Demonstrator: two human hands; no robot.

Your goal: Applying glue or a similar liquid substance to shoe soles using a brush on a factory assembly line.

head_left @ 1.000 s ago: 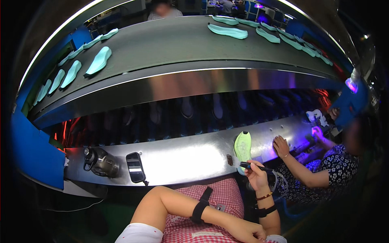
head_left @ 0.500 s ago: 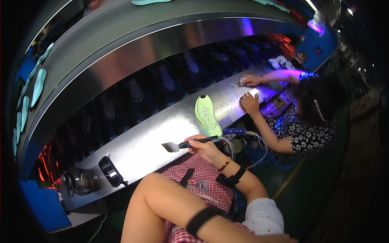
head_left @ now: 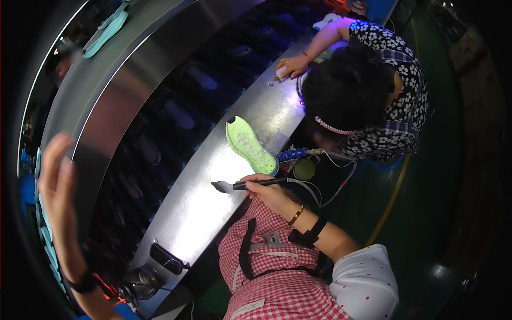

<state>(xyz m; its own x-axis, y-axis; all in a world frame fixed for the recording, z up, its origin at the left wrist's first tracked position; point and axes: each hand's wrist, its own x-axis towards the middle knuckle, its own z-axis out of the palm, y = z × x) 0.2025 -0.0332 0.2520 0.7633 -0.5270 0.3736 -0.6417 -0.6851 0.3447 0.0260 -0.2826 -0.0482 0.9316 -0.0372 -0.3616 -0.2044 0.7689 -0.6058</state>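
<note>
My right hand (head_left: 265,193) is closed around the black handle of a paintbrush (head_left: 250,184), whose bristles point left above the metal bench. Just beyond that hand lies a lime-green shoe sole (head_left: 249,146) with a dark patch at its far end; the brush is apart from it. At the far left my left hand (head_left: 58,186) is raised beside the conveyor, its fingers stretched upward and apart from the thumb, nothing visible in them. Pale teal soles (head_left: 108,33) rest on the upper belt beyond it.
A black tray (head_left: 166,259) and a glass jar (head_left: 144,281) stand at the bench's near end. A co-worker (head_left: 346,90) leans over the bench (head_left: 256,104) at right, with a hand on it. Tubing (head_left: 346,181) loops beside the bench. Dark soles sit under the metal hood.
My left arm has swung from across my lap up to the far left. The view has turned left and tilted. The brush stays in my right hand; the co-worker leans farther in.
</note>
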